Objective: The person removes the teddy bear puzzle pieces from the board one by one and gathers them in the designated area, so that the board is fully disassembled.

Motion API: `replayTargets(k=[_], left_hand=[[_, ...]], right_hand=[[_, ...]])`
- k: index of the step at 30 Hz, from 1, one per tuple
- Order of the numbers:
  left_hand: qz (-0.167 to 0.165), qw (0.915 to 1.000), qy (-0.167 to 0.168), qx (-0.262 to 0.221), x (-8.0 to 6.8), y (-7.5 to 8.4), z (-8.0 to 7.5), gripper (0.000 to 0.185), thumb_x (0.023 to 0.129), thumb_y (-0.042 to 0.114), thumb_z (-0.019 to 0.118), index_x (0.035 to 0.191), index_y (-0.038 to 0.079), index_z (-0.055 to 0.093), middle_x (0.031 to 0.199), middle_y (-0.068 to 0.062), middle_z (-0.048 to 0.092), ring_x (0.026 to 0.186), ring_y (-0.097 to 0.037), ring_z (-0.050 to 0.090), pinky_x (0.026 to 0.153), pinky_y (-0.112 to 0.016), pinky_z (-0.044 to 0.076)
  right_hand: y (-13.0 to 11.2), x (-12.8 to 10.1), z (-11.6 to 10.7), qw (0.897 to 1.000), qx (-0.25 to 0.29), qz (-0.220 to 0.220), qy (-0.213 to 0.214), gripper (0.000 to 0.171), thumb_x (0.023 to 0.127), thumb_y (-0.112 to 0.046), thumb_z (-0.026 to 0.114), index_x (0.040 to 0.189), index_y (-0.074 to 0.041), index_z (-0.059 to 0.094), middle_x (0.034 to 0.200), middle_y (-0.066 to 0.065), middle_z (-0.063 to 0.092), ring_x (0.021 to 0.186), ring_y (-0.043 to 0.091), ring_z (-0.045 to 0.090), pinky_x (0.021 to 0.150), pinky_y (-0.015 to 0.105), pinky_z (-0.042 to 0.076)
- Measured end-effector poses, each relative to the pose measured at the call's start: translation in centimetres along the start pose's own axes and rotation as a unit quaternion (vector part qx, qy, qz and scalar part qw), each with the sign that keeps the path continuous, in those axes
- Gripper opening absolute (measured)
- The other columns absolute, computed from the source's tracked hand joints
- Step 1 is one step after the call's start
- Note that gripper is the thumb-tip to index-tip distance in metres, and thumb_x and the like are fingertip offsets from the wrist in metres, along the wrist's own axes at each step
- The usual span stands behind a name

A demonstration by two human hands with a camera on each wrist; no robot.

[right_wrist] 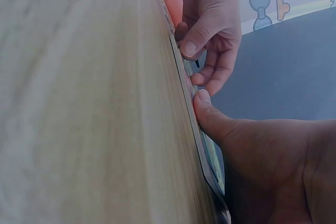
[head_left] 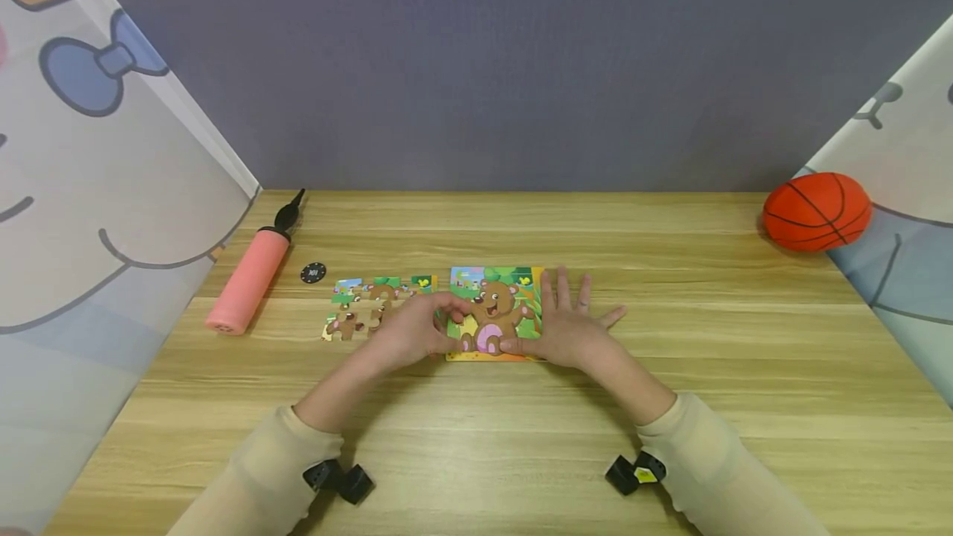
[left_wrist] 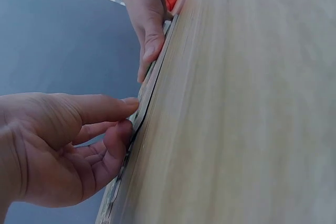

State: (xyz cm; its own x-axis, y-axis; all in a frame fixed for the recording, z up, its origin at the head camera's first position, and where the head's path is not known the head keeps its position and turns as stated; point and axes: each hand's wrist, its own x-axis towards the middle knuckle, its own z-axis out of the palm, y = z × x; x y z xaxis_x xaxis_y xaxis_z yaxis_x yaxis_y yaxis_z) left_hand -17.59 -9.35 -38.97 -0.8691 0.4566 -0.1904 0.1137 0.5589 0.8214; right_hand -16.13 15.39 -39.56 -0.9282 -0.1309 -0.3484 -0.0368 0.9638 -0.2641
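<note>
A light wooden table (head_left: 670, 370) with lengthwise grain is carrying everything here. A bear jigsaw board (head_left: 495, 313) is lying flat near its middle, and loose puzzle pieces (head_left: 375, 304) are lying just beside it to the left. Further left, a small black disc (head_left: 313, 273) is resting near a pink hand pump (head_left: 249, 275), which is lying at an angle. An orange basketball (head_left: 816, 211) is sitting at the far right corner.
</note>
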Motion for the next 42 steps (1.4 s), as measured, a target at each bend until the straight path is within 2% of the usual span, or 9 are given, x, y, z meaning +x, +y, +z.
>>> replayTargets(k=[10,20,27,33,39,42], left_hand=[[-0.007,0.9975,-0.010,0.070,0.25,0.54,0.42,0.054,0.082,0.005,0.084,0.132,0.006,0.066,0.103,0.000,0.059,0.074,-0.015,0.055,0.061,-0.029,0.050],[-0.019,0.9965,-0.007,0.081,0.16,0.77,0.60,0.052,0.082,0.006,0.084,0.131,0.008,0.066,0.103,0.002,0.058,0.077,-0.015,0.055,0.064,-0.029,0.050],[-0.023,0.9973,-0.002,0.069,0.01,0.95,0.53,0.056,0.080,0.002,0.085,0.132,0.007,0.065,0.106,0.001,0.059,0.077,-0.016,0.056,0.065,-0.031,0.051],[-0.012,0.9977,0.002,0.067,0.06,0.83,0.37,0.056,0.079,0.001,0.085,0.131,0.007,0.066,0.109,0.000,0.060,0.076,-0.016,0.055,0.063,-0.029,0.050],[-0.013,0.9994,0.017,0.026,0.13,0.35,0.24,0.047,0.081,-0.003,0.080,0.124,0.012,0.070,0.105,0.001,0.064,0.069,-0.016,0.052,0.059,-0.028,0.046],[-0.027,0.9994,0.021,-0.005,0.15,0.33,0.25,0.042,0.083,-0.003,0.078,0.121,0.014,0.071,0.105,-0.001,0.066,0.066,-0.015,0.058,0.057,-0.027,0.047]], right_hand=[[-0.07,-0.20,-0.14,1.000,-0.005,-0.002,0.000,0.138,0.072,-0.092,0.053,0.161,-0.005,-0.006,0.166,0.019,-0.016,0.145,0.053,-0.019,0.086,0.091,-0.006],[-0.09,-0.20,-0.17,1.000,-0.005,-0.002,0.000,0.137,0.072,-0.091,0.054,0.161,-0.005,-0.005,0.166,0.020,-0.016,0.144,0.053,-0.018,0.086,0.091,-0.006],[-0.05,-0.13,-0.12,1.000,-0.003,-0.001,-0.004,0.137,0.072,-0.092,0.053,0.161,-0.006,-0.006,0.165,0.019,-0.017,0.144,0.053,-0.020,0.085,0.091,-0.008],[-0.06,-0.05,-0.04,1.000,-0.008,-0.001,-0.002,0.138,0.071,-0.093,0.052,0.161,-0.006,-0.006,0.165,0.020,-0.017,0.144,0.053,-0.020,0.085,0.091,-0.007],[-0.20,-0.06,-0.10,1.000,-0.012,0.001,-0.001,0.137,0.072,-0.092,0.053,0.161,-0.006,-0.006,0.165,0.020,-0.017,0.144,0.053,-0.019,0.085,0.091,-0.006],[-0.22,-0.08,-0.13,1.000,-0.015,0.002,-0.003,0.136,0.073,-0.091,0.053,0.161,-0.006,-0.006,0.165,0.020,-0.016,0.144,0.053,-0.019,0.086,0.091,-0.005]])
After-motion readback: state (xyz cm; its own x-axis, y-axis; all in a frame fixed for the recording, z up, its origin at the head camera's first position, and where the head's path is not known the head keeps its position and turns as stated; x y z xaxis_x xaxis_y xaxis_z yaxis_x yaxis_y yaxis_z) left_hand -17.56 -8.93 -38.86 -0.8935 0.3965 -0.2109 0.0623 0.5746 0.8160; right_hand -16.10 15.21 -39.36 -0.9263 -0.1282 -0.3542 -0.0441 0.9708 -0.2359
